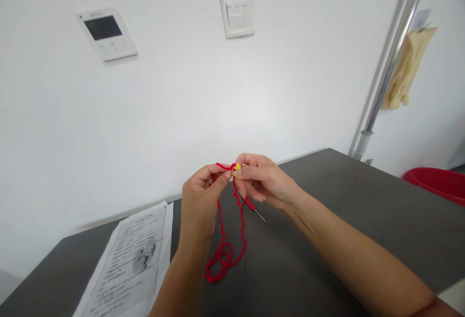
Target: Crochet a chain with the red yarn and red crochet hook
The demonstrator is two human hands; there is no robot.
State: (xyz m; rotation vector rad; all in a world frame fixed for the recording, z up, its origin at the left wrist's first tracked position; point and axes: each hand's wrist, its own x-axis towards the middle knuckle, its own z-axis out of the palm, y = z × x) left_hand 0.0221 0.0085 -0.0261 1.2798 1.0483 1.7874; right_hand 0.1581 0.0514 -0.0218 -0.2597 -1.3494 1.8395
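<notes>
My left hand (pixel 201 191) pinches red yarn (pixel 242 239) between thumb and forefinger, with a strand looped over the fingers. Fingertip to fingertip with it, my right hand (pixel 269 179) is closed in a pinch on a small yellow piece (pixel 238 166), its exact kind too small to make out. The piece sits right at the worked bit of yarn. From there the strand hangs down and lies in loose loops on the dark table (pixel 301 259). Below my right hand lies a crochet hook (pixel 249 204) with a red handle and thin metal shaft, its handle end partly covered.
Printed paper sheets (pixel 123 259) lie to the left of my left forearm. Behind the table rises a white wall with a switch (pixel 238 15) and a panel (pixel 109 35). To the right are a metal pole (pixel 392 60), a hanging yellowish cloth (pixel 409 67) and a red basin (pixel 438 181).
</notes>
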